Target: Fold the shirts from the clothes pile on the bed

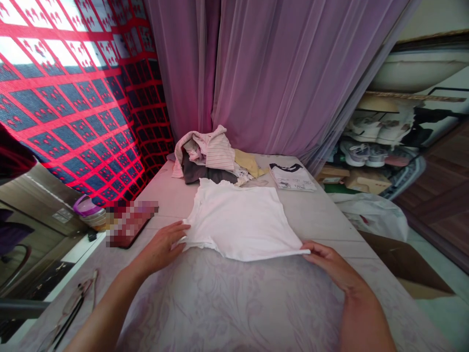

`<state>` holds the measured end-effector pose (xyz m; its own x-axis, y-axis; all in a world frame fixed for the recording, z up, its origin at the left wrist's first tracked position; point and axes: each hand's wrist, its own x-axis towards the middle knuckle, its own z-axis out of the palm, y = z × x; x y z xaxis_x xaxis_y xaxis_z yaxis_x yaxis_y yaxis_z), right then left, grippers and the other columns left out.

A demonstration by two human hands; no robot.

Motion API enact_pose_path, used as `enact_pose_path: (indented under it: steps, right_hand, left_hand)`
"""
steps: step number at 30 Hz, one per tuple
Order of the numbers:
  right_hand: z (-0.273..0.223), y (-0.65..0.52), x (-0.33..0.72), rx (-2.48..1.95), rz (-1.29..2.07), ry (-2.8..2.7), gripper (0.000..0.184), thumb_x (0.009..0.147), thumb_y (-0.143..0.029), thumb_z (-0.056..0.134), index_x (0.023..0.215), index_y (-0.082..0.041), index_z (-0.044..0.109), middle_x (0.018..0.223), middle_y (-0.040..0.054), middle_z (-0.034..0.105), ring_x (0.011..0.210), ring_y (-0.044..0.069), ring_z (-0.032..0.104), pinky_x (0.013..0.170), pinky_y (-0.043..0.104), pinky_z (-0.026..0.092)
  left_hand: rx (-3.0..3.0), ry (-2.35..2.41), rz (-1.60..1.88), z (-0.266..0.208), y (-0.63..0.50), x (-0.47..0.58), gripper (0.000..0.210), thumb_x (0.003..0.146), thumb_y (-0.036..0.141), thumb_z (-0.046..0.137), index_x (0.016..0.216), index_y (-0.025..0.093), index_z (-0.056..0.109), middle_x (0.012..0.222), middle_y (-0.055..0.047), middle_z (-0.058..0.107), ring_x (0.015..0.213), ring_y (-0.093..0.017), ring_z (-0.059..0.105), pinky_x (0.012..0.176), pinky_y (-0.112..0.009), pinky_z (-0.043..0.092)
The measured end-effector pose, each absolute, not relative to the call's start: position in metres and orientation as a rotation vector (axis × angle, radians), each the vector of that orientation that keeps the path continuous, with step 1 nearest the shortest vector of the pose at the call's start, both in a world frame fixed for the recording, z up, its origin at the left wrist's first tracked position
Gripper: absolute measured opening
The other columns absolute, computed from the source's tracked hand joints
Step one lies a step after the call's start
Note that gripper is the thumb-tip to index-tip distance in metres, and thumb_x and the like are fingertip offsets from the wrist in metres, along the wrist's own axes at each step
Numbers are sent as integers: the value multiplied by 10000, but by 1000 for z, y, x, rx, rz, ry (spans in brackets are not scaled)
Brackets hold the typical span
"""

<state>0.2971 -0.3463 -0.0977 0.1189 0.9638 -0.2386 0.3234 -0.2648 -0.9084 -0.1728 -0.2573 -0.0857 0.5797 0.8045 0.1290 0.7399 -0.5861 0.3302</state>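
I record a white garment [238,220] spread out at frame centre. Left of centre, my left hand [164,246] touches its edge, grip unclear; right of centre, my right hand's [328,261] fingers pinch its near corner. Apparent step: straightening; next calls for even tension.

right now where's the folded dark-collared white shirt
In the head view, the folded dark-collared white shirt lies beyond the plain white garment, right of the rumpled multicoloured clothes pile.
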Motion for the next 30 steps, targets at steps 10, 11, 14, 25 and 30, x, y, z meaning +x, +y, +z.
enact_pose_path:
  steps: [10,11,14,25,30]
  right_hand:
    - [-100,-315,291,-1627,880,-1245,344,635,-510,695,794,-206,710,1232,85,631,1088,273,582,904,348,461]
    - [-101,-305,290,-1626,871,-1240,362,656,-506,674,840,-197,708,1115,83,686,1004,254,617,856,334,478]
    - [-105,-274,286,-1743,779,-1215,385,735,-471,574,937,-163,686,832,50,721,774,199,643,685,279,488]
    - [-114,-265,260,-2395,297,-1298,525,848,-452,464,1322,-229,494,948,43,706,812,203,636,694,282,446]
    - [-113,-273,245,-2569,190,-1380,503,890,-436,396,1352,-250,458,1019,86,698,869,237,645,739,316,448]
  left_hand:
    - [2036,1317,531,-69,-217,-161,334,779,477,503,797,184,663,783,-12,683,754,-186,616,695,-265,475]
    - [1936,1319,548,-68,-208,-157,345,760,492,516,783,177,654,733,-1,665,712,-174,603,664,-257,465]
    - [1643,1379,647,-69,-178,-142,409,687,528,567,823,153,658,695,3,656,680,-169,594,643,-258,452]
    - [1769,1754,598,-99,-185,-126,785,722,556,595,1398,216,384,1153,-101,644,1046,-264,596,855,-347,445]
    - [1886,1928,514,-106,-194,-125,643,817,434,514,1409,231,364,1121,-86,639,970,-235,613,794,-317,446]
